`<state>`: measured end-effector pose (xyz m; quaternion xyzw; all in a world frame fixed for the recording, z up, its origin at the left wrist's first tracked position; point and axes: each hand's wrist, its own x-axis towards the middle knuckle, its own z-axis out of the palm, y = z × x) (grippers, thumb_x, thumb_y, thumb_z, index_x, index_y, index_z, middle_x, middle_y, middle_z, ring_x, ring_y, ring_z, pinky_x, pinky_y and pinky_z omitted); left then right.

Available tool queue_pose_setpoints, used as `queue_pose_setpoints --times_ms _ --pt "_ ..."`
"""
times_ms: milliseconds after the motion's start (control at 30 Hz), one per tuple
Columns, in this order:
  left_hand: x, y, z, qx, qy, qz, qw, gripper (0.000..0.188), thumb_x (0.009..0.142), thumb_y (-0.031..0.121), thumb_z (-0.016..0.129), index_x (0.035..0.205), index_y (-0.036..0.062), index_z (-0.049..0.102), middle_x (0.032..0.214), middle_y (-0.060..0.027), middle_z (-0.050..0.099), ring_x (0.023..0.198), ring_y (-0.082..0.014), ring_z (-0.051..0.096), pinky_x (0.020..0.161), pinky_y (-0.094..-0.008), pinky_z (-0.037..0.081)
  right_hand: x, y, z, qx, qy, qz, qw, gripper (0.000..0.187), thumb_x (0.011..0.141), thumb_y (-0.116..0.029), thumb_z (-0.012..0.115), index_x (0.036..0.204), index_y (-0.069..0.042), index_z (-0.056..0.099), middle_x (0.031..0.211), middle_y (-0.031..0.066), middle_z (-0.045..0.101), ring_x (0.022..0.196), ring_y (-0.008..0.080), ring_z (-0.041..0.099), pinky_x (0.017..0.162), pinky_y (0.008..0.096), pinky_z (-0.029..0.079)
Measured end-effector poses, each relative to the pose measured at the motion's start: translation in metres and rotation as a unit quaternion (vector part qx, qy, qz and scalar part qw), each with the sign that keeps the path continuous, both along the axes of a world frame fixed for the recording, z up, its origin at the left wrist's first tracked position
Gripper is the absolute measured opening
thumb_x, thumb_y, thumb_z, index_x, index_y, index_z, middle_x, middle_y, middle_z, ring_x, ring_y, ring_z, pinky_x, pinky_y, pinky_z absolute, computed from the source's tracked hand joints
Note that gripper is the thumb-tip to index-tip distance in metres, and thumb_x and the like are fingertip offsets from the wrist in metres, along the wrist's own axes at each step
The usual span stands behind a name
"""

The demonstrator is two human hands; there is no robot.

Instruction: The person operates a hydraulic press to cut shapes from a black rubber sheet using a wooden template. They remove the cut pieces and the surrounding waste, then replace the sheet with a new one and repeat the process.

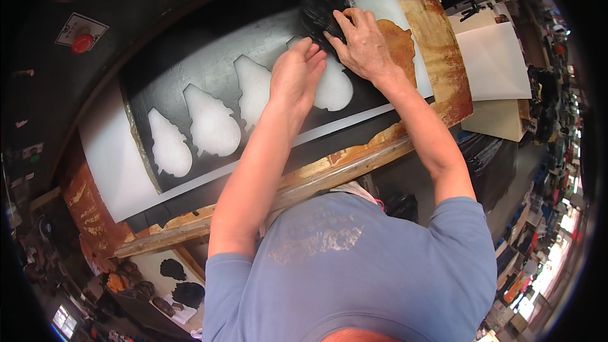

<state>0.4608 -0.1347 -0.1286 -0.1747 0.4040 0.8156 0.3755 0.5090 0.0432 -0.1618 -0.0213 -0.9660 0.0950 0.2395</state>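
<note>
My right hand [364, 44] grips the near right edge of a black, ridged object [318, 18], whose exact kind I cannot make out. Just left of it is my left hand [297, 73], fingers loosely bent and close together, with nothing visible in them. Both hands are over a black sheet [212, 63] with several pear-shaped cutouts in a row, through which a white surface shows. One cutout [214, 123] lies left of my left forearm; another [334, 87] is between my hands, partly hidden. Beside my right wrist lies an orange-brown piece with a wavy edge [399, 50].
The sheet rests on a white board [111, 152] on a worn table with a wooden front rail [354, 168]. A dark machine body with a red button [82, 42] rises behind, on the left. White sheets [491, 63] stand at right. Black pieces [188, 293] lie on a lower surface at left.
</note>
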Motion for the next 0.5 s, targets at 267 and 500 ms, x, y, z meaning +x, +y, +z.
queue_pose_setpoints --times_ms 267,500 --pt "0.002 0.008 -0.023 0.141 0.001 0.026 0.990 0.034 0.112 0.022 0.048 0.133 -0.0048 0.052 0.149 -0.0228 0.053 0.142 -0.0345 0.051 0.123 -0.0491 0.040 -0.002 0.003 -0.003 -0.031 -0.017 -0.015 0.999 0.058 0.095 -0.040 0.076 0.133 0.003 0.069 0.129 0.0197 0.063 0.115 0.0388 0.059 0.097 0.0464 0.056" --pt "-0.003 0.028 -0.035 0.259 -0.064 0.041 0.963 0.035 0.113 0.025 0.042 0.126 -0.0050 0.056 0.144 -0.0233 0.059 0.141 -0.0361 0.052 0.127 -0.0520 0.035 -0.007 0.011 0.012 -0.108 -0.071 -0.034 0.991 0.079 0.091 -0.057 0.075 0.136 0.008 0.066 0.131 0.0217 0.061 0.123 0.0394 0.057 0.106 0.0467 0.052"
